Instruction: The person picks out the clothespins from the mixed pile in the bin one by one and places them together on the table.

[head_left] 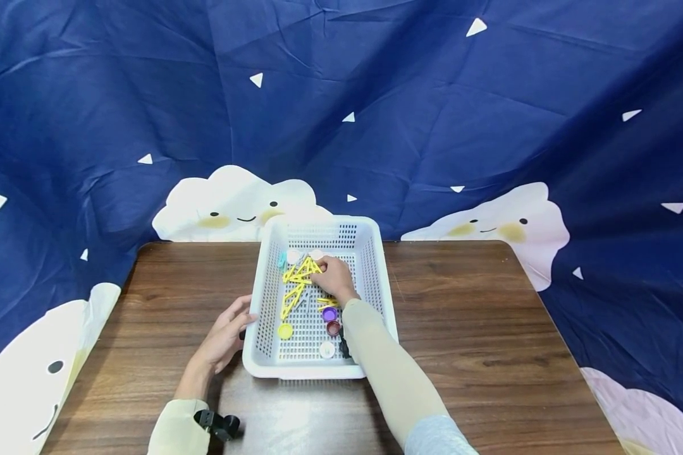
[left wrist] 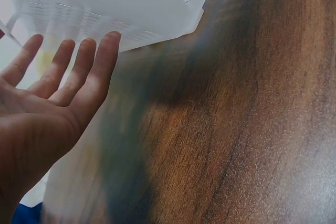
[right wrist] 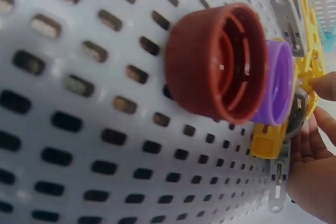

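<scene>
A white perforated plastic basket (head_left: 270, 366) stands on the table with small plastic pieces inside. My right hand (head_left: 336, 278) reaches into it and pinches one of the yellow plastic pieces (head_left: 300, 275), which lie joined or overlapping in a zigzag. In the right wrist view the fingers of the right hand (right wrist: 315, 145) are at the yellow holed pieces (right wrist: 313, 40), beside grey slotted pieces (right wrist: 287, 19). My left hand (head_left: 227, 332) rests against the basket's left side, its fingers extended; the left wrist view shows these fingertips (left wrist: 111, 38) at the basket wall.
Round bottle caps lie in the basket: yellow (head_left: 285, 331), purple (head_left: 329, 314), dark red (head_left: 332, 328) and white (head_left: 327, 349). A teal piece (head_left: 282, 260) sits near its far left corner. A brown wooden table (head_left: 461, 316) extends to both sides, with a blue cloth (head_left: 341, 126) behind.
</scene>
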